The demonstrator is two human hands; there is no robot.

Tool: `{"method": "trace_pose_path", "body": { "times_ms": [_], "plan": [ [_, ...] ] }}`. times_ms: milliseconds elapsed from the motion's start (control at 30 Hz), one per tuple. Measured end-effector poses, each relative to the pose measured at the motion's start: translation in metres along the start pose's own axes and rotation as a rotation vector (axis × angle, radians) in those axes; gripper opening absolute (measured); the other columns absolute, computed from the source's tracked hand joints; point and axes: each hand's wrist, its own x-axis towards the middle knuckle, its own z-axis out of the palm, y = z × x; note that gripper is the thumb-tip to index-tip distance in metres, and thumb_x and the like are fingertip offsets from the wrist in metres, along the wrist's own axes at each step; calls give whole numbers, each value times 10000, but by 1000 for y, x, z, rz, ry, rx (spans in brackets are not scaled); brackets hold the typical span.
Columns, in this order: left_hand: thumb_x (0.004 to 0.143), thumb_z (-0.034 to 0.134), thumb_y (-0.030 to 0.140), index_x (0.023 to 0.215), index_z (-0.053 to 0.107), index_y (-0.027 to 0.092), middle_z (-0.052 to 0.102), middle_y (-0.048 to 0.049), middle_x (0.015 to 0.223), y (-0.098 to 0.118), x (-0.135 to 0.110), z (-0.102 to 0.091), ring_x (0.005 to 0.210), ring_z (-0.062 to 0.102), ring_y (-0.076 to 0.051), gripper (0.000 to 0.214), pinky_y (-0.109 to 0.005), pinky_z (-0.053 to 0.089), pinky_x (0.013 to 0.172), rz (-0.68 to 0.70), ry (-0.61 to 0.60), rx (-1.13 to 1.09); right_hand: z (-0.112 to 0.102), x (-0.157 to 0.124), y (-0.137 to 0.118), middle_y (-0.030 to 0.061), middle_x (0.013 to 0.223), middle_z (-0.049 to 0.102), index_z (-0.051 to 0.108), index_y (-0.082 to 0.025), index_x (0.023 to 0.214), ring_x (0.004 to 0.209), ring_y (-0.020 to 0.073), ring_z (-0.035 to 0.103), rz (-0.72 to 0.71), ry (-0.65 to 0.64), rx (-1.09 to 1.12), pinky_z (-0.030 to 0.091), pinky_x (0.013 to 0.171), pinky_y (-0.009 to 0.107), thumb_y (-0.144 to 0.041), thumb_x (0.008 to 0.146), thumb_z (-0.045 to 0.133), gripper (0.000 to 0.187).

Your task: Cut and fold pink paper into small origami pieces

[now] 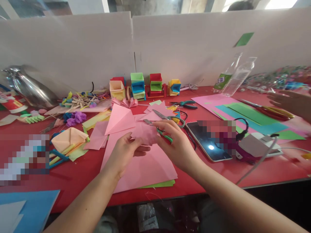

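Note:
A small piece of pink paper (145,133) is held up between my two hands, its surface a little blurred. My left hand (130,149) pinches its left edge with thumb and fingers. Closed on the right edge is my right hand (174,142). Below them lie larger pink sheets (145,171), with a green sheet (161,184) peeking out underneath. A folded pink paper shape (120,119) stands just behind my left hand. Scissors (167,117) lie behind my right hand, and a green-handled tool (167,136) is partly hidden under it.
Coloured paper boxes (137,85) stand along the back panel. To the right are a phone (209,145), a white charger (259,145) with cables, coloured sheets (255,113), plastic bottles (239,77) and another person's hand (291,102). A metal jug (31,85) and paper scraps are at left.

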Motion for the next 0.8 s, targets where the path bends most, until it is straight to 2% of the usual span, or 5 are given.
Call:
{"method": "trace_pose_path", "body": {
  "times_ms": [300, 433, 500, 633, 800],
  "plan": [
    [774, 558, 471, 890, 567, 120, 668, -106, 804, -7, 8, -15, 701, 654, -187, 370, -317, 503, 648, -123, -152, 279, 5, 2, 12, 40, 783, 627, 663, -164, 845, 743, 151, 559, -22, -395, -258, 442, 676, 278, -94, 750, 565, 153],
    [705, 630, 440, 883, 553, 167, 621, -66, 858, -2, 15, -31, 786, 595, -197, 334, -340, 461, 714, 358, 92, 822, 6, 4, 20, 33, 780, 668, 683, -162, 799, 694, 137, 584, 44, -550, -225, 438, 639, 251, -70, 726, 543, 183],
    [714, 626, 364, 866, 591, 196, 620, -51, 908, -1, 16, -34, 834, 569, -192, 230, -322, 435, 751, 474, -33, 942, 8, 4, 23, 40, 803, 677, 693, -166, 811, 702, 142, 595, 55, -562, -224, 438, 634, 249, -85, 728, 549, 185],
    [707, 606, 284, 857, 618, 199, 633, -26, 820, -8, 16, -32, 737, 567, -175, 173, -270, 416, 641, 285, -339, 973, 8, 5, 28, 38, 837, 690, 690, -173, 851, 744, 151, 611, 110, -584, -196, 430, 647, 248, -113, 734, 546, 195],
    [710, 571, 283, 804, 583, 195, 594, 12, 708, -14, 18, -31, 639, 539, -148, 129, -231, 355, 532, 165, -344, 1035, 5, 8, 28, 18, 737, 665, 671, -161, 806, 646, 126, 558, 208, -661, -261, 364, 552, 219, -216, 726, 596, 122]
  ]
}}
